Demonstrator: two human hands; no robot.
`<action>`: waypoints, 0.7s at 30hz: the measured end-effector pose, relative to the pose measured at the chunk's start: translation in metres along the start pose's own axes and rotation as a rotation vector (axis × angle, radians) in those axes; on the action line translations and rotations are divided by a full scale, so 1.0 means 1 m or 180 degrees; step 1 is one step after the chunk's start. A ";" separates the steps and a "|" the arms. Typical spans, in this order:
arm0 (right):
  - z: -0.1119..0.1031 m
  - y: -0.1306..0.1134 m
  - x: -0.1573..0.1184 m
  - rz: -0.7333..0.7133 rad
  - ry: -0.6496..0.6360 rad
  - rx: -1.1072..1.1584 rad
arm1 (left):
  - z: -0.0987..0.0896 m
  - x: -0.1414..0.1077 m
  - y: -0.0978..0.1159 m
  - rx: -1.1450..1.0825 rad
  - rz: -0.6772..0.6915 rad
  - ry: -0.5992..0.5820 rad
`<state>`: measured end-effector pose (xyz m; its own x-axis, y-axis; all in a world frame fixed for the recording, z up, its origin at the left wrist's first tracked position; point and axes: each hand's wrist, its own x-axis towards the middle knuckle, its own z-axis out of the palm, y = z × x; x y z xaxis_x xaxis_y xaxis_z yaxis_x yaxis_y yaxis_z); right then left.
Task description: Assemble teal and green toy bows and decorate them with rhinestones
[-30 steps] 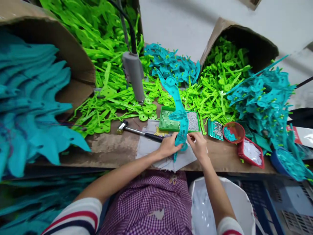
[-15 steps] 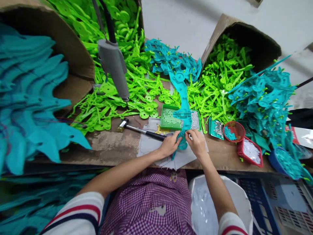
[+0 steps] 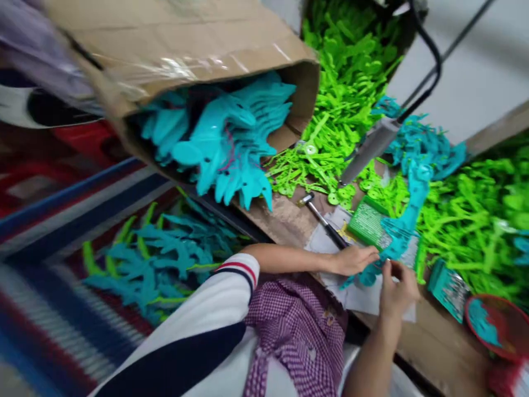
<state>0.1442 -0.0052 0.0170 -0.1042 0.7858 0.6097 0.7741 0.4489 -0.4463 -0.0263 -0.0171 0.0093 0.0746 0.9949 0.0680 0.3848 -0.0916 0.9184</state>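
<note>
Over the tabletop point(image 3: 438, 347), the left hand point(image 3: 355, 260) grips a teal part point(image 3: 409, 214), probably light, stiff and best held by its near end, the right hand point(image 3: 397, 286) pinched closed beside it.

Left hand point(image 3: 354, 259) holding a long teal plastic part point(image 3: 407, 218), right hand point(image 3: 399, 289) at its lower edge, hammer point(image 3: 325, 221) and green tray point(image 3: 360, 232) on a brown surface point(image 3: 285, 220).

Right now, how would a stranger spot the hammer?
Start at the big cardboard box. On the bench below its right edge lies the hammer, handle pointing toward the left hand. Its silver shaft sets it apart from nearby green parts.
</note>
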 end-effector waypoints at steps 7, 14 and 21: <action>0.028 -0.010 0.020 0.0517 -0.0831 0.0539 | -0.016 0.010 -0.021 -0.0006 0.0297 -0.0152; 0.016 -0.005 0.028 0.0261 -0.1252 0.0296 | -0.014 0.013 -0.024 0.0155 0.0296 -0.0638; 0.001 0.002 0.042 -0.0457 -0.1924 0.0293 | -0.010 0.009 -0.033 0.0185 0.0285 -0.0523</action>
<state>0.1410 0.0297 0.0412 -0.5586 0.8046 0.2016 0.6721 0.5815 -0.4584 -0.0470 -0.0048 -0.0162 0.2582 0.9628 0.0795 0.4219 -0.1864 0.8873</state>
